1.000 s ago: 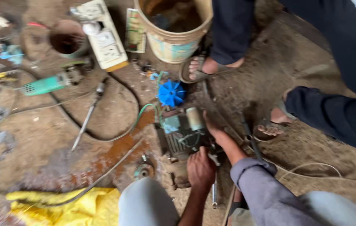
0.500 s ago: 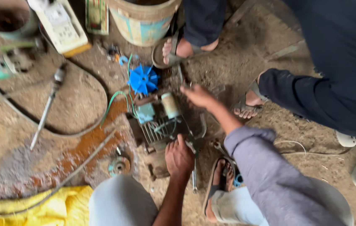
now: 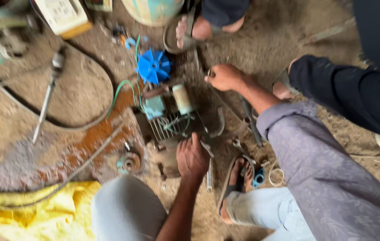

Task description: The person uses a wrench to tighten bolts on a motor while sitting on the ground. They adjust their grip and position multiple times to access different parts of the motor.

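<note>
On a dirt floor (image 3: 29, 147), left hand (image 3: 192, 157) rests flat on a motor (image 3: 172, 127); right hand (image 3: 225, 76) curled, grip unclear. Bucket (image 3: 154, 11) is cropped, everything's blurry.

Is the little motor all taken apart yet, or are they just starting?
Partly apart. The blue fan already lies off on the dirt behind the motor, and a wrench and other loose metal parts lie around. The left hand presses on the motor's near end, and the right hand is on the ground beside it. The ribbed body looks still in one piece, so opening it seems left.
</note>
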